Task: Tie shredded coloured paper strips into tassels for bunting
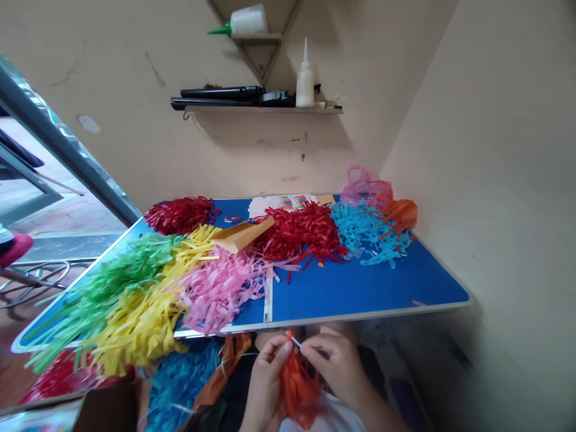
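Below the table's front edge, my left hand (265,384) is closed around a bundle of orange paper strips (297,387), gripping it near its top. My right hand (337,363) pinches a thin white strand (296,342) at the bundle's tip, fingers pressed together. Both hands sit over my lap, close to each other and touching the bundle.
A blue table (360,285) carries heaps of shredded paper: green (103,288), yellow (148,312), pink (220,285), red (301,231), dark red (182,213), light blue (369,234). A tan envelope (243,234) lies among them. Glue bottles (305,78) stand on wall shelves. The wall is close on the right.
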`<act>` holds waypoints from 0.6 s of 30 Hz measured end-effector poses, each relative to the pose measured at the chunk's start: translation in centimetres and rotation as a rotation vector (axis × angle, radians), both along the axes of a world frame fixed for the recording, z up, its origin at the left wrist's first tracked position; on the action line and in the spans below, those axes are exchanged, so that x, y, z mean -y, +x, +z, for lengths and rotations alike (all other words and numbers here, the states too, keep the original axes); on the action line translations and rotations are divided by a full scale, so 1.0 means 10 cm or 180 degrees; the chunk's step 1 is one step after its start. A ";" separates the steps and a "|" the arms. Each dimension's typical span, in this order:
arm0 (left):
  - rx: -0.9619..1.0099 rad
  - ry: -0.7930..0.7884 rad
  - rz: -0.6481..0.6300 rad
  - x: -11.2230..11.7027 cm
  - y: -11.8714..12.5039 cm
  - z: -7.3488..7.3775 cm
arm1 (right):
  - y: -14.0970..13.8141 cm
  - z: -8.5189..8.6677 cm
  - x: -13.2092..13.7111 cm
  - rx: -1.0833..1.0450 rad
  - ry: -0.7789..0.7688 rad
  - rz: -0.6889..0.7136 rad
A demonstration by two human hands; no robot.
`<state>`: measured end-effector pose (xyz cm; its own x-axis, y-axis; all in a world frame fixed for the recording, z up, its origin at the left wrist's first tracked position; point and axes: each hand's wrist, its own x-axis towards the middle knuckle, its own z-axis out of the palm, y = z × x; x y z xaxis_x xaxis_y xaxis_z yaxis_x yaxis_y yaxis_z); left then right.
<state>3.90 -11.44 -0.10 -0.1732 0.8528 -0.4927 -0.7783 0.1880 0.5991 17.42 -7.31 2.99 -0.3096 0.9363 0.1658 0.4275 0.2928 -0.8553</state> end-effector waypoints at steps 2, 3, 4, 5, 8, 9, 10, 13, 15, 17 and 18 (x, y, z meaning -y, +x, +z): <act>-0.0172 0.0019 -0.0003 0.01 0.01 0.01 | 0.00 0.01 -0.01 0.0048 -0.0168 -0.0023; -0.0324 0.0072 -0.0023 0.01 0.01 0.01 | 0.00 0.02 -0.01 0.0077 -0.0240 -0.0016; -0.0522 0.0149 -0.0048 0.02 0.01 0.02 | 0.01 0.02 -0.02 0.0084 -0.0318 0.0029; -0.0756 0.0233 -0.0071 0.02 0.00 0.03 | 0.02 0.03 -0.02 0.0051 -0.0417 0.0135; -0.1624 0.0364 -0.0109 0.03 0.00 0.06 | 0.06 0.03 -0.04 -0.0198 -0.0730 0.0587; -0.1959 0.0371 -0.0090 0.03 0.00 0.05 | 0.06 0.02 -0.05 -0.0255 -0.0771 0.0608; -0.2313 0.0380 -0.0045 0.03 0.00 0.04 | 0.06 0.00 -0.05 -0.0277 -0.0761 0.0544; -0.3421 0.0593 0.0134 0.00 0.00 -0.04 | 0.01 -0.08 -0.05 -0.0261 -0.0631 0.0113; -0.4047 0.0840 0.0117 -0.06 0.01 -0.11 | -0.04 -0.15 -0.06 -0.0340 -0.0557 -0.0057; -0.4357 0.1089 0.0014 -0.14 0.03 -0.19 | -0.04 -0.21 -0.09 -0.0625 -0.0484 -0.0157; -0.4396 0.1195 -0.0016 -0.18 0.04 -0.24 | 0.00 -0.22 -0.12 -0.0869 -0.0570 -0.0171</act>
<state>4.32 -9.65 -2.49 -0.3161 0.8945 0.3161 0.4592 -0.1473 0.8760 17.45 -6.11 0.78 -0.2257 0.9719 0.0673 0.1860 0.1108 -0.9763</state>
